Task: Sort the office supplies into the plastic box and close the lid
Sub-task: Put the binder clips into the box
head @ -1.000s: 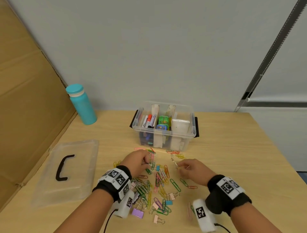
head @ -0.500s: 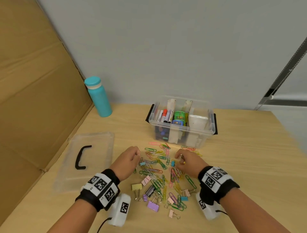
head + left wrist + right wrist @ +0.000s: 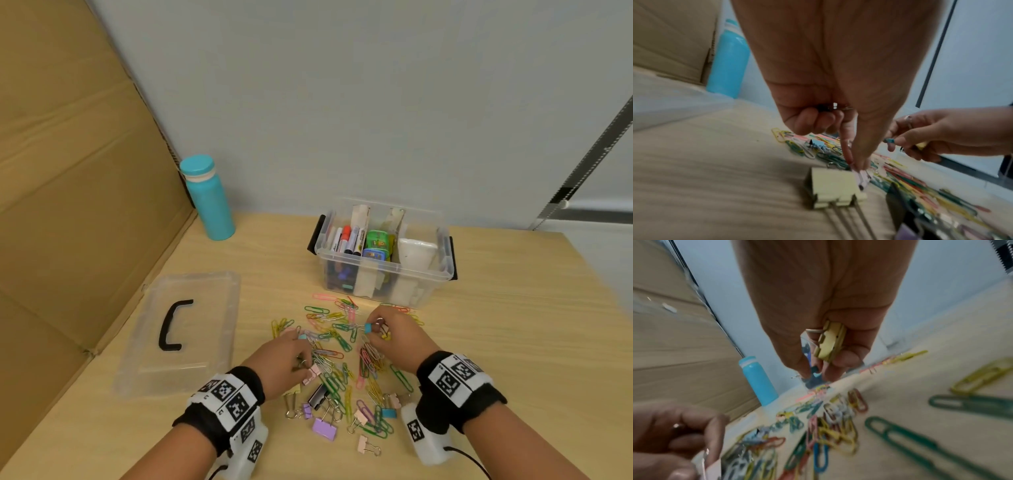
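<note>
Coloured paper clips (image 3: 337,346) and binder clips lie in a pile on the wooden table in front of the clear plastic box (image 3: 442,270), which holds markers and other supplies. My left hand (image 3: 305,365) pinches a pink binder clip (image 3: 862,177) between thumb and index finger, low over the pile. Its curled fingers hold something dark and metallic (image 3: 828,106). My right hand (image 3: 375,329) pinches a small blue binder clip (image 3: 816,371) at its fingertips and keeps a yellow binder clip (image 3: 830,340) in the palm. The box's lid (image 3: 181,329) lies flat to the left.
A teal bottle (image 3: 209,198) stands at the back left beside a cardboard wall (image 3: 68,192). A yellow binder clip (image 3: 830,186), a black one (image 3: 317,395) and a purple one (image 3: 323,428) lie at the near edge of the pile. Bare table stretches to the right.
The left hand has drawn back towards me onto the pink binder clip. The right hand has picked the blue binder clip off the table. The head view has swung right and closer.
</note>
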`<action>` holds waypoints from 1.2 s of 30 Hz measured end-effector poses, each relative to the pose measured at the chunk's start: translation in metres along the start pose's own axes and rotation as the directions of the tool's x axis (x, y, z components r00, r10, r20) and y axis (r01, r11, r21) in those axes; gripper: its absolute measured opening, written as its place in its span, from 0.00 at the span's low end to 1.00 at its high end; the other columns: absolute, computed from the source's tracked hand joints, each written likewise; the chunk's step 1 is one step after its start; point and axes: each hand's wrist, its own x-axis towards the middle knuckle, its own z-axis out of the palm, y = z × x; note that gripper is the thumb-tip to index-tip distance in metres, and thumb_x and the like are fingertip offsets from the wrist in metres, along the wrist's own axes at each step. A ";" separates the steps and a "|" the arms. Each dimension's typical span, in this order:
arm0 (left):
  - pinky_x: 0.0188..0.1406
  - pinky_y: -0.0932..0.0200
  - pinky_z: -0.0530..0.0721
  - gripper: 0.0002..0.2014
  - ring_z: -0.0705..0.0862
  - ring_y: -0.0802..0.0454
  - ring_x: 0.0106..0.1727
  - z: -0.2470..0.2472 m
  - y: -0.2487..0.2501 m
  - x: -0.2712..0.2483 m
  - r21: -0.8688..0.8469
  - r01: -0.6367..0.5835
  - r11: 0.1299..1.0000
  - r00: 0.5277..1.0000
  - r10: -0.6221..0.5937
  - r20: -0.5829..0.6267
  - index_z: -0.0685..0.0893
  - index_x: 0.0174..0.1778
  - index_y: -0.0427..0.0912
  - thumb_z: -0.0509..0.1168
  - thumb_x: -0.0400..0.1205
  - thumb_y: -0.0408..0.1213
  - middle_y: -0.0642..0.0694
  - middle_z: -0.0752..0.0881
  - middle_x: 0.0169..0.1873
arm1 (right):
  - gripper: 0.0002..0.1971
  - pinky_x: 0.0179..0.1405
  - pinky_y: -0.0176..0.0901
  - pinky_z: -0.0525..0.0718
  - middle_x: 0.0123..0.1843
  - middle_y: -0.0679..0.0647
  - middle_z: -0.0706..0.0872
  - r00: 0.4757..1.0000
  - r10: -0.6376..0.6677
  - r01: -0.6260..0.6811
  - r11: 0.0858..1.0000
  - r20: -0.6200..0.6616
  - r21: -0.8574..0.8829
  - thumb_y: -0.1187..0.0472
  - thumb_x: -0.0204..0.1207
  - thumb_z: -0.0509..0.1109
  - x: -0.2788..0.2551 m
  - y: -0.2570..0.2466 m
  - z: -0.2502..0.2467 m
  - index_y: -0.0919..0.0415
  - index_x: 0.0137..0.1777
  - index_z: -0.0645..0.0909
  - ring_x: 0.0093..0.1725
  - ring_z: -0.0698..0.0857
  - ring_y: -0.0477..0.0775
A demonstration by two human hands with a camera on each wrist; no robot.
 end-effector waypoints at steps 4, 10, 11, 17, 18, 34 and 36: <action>0.51 0.62 0.78 0.04 0.80 0.60 0.51 -0.003 -0.006 0.002 -0.129 0.026 0.991 0.999 -0.031 -0.035 0.78 0.41 0.50 0.64 0.81 0.42 0.53 0.80 0.48 | 0.04 0.41 0.24 0.74 0.46 0.42 0.84 0.994 -0.079 0.090 0.985 -0.080 0.147 0.57 0.77 0.69 -0.022 -0.024 -0.043 0.49 0.50 0.79 0.45 0.81 0.36; 0.32 0.71 0.70 0.06 0.74 0.67 0.26 -0.034 0.004 0.001 -0.478 -0.066 0.876 0.980 -0.033 -0.197 0.83 0.40 0.38 0.64 0.82 0.34 0.64 0.79 0.23 | 0.06 0.30 0.39 0.82 0.45 0.51 0.85 0.927 0.118 0.010 0.941 -0.356 0.338 0.60 0.77 0.70 0.005 -0.035 -0.136 0.58 0.52 0.81 0.40 0.86 0.54; 0.33 0.69 0.70 0.07 0.71 0.64 0.26 -0.039 0.004 0.003 -0.501 -0.077 0.862 0.975 -0.039 -0.217 0.83 0.39 0.39 0.65 0.82 0.35 0.59 0.77 0.22 | 0.07 0.30 0.38 0.81 0.45 0.54 0.85 0.911 0.155 -0.034 0.952 -0.382 0.304 0.61 0.77 0.70 0.018 -0.032 -0.146 0.60 0.52 0.82 0.40 0.85 0.54; 0.28 0.75 0.73 0.08 0.65 0.58 0.29 -0.052 0.011 0.006 -0.543 -0.094 0.834 0.939 -0.106 -0.326 0.78 0.39 0.38 0.62 0.84 0.35 0.45 0.65 0.28 | 0.09 0.44 0.46 0.86 0.42 0.62 0.88 0.910 0.375 -0.355 0.925 -0.180 0.132 0.61 0.77 0.68 0.102 -0.014 -0.168 0.67 0.49 0.82 0.37 0.87 0.57; 0.27 0.76 0.73 0.08 0.64 0.59 0.28 -0.052 0.013 0.005 -0.544 -0.103 0.833 0.933 -0.110 -0.344 0.77 0.40 0.37 0.62 0.84 0.34 0.46 0.64 0.27 | 0.11 0.49 0.49 0.87 0.46 0.64 0.88 0.913 0.376 -0.365 0.926 -0.157 0.098 0.61 0.76 0.68 0.111 -0.013 -0.169 0.69 0.51 0.82 0.42 0.87 0.60; 0.29 0.70 0.70 0.07 0.73 0.65 0.29 -0.070 0.089 0.041 -0.304 -0.213 0.928 0.864 0.034 -0.502 0.74 0.43 0.47 0.57 0.86 0.42 0.57 0.74 0.29 | 0.30 0.75 0.52 0.71 0.81 0.56 0.66 0.915 0.092 -0.125 0.990 -0.394 -0.061 0.46 0.84 0.44 0.020 0.044 -0.083 0.57 0.83 0.53 0.78 0.68 0.54; 0.35 0.68 0.75 0.06 0.78 0.64 0.37 -0.084 0.117 0.069 -0.188 -0.219 0.957 0.854 0.095 -0.511 0.75 0.47 0.47 0.56 0.86 0.42 0.55 0.78 0.40 | 0.29 0.73 0.49 0.73 0.82 0.54 0.64 0.908 0.103 -0.122 0.992 -0.406 -0.022 0.47 0.85 0.43 0.023 0.045 -0.079 0.55 0.84 0.47 0.78 0.68 0.53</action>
